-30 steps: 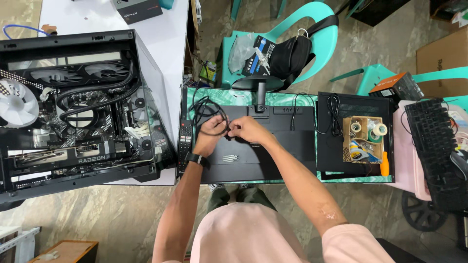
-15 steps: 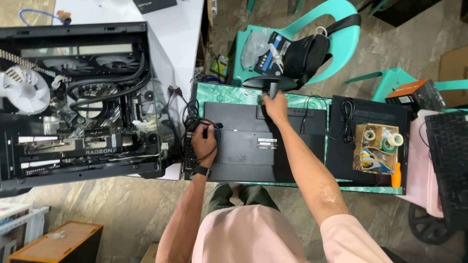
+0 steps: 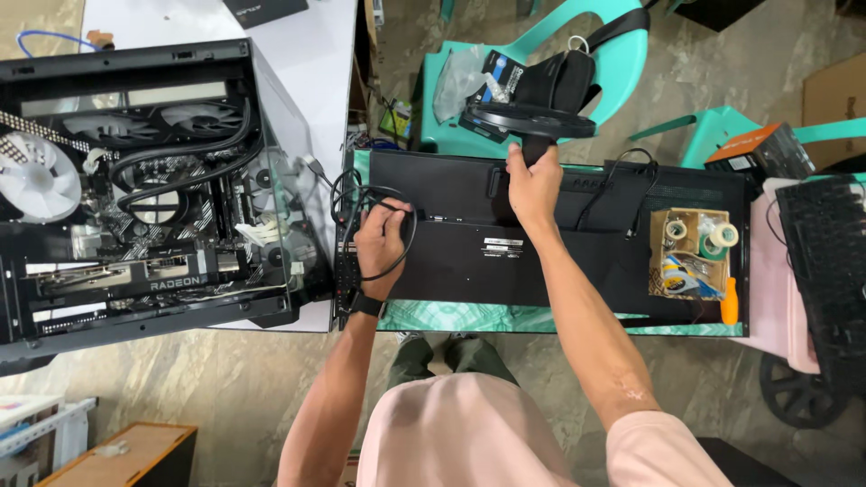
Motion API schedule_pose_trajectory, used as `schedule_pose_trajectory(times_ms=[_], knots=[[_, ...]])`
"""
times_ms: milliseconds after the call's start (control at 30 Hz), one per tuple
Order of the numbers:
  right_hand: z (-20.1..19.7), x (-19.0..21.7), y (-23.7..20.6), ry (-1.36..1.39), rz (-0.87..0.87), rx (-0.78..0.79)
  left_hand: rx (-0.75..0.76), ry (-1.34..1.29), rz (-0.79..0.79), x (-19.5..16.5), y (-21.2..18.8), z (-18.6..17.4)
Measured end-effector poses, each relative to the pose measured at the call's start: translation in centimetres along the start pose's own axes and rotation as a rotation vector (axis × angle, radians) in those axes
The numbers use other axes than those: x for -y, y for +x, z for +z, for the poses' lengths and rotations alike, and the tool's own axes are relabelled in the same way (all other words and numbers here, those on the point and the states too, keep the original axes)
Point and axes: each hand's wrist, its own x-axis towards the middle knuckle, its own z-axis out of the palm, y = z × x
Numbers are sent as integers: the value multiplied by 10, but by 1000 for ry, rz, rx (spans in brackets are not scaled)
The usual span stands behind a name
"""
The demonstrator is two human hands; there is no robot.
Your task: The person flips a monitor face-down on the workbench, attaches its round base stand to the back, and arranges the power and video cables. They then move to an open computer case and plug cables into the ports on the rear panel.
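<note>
Since half a second ago, right hand (image 3: 534,185) farther up the far edge of the monitor (image 3: 559,234), now closed around the neck of the round black stand (image 3: 532,122); left hand (image 3: 381,239) hardly shifted.

From the left: open computer case (image 3: 135,189) lying on the white counter (image 3: 311,54), glass side facing the monitor, just beside it with only a narrow gap. Next, looped black cable (image 3: 365,194), bunched at the monitor's left end and pinched in the curled fingers of the left hand, which rests on the monitor's back. Monitor face down on a patterned green counter (image 3: 451,317), long axis running left to right across the body. Stand at the middle of the far long edge, disc hanging past it toward the teal chair (image 3: 613,63); right hand wrapped on the neck, clearly the nearer hand to it. Farther right, small cardboard box (image 3: 690,252) of tape rolls sitting on the monitor's right part, then a black keyboard (image 3: 825,261) beyond the end.

Open room mostly on the near side, toward the body; far side crowded by the chair and a bag on it.
</note>
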Motion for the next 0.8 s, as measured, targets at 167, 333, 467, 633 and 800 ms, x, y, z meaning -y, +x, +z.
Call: schedule_pose_trajectory(times_ms=[167, 333, 467, 633, 800], knots=[[-16, 11, -19, 122, -49, -80, 91, 11, 26, -32, 10, -5], [-28, 20, -31, 153, -106, -140, 139, 66, 57, -51, 15, -10], [-31, 28, -33, 94, -179, -132, 207, -272, -147, -46, 16, -2], [-30, 32, -38, 72, -322, -126, 244, -732, -269, -19, 17, 7], [-28, 29, -44, 64, -326, -135, 225, -779, -354, 5, 12, 8]])
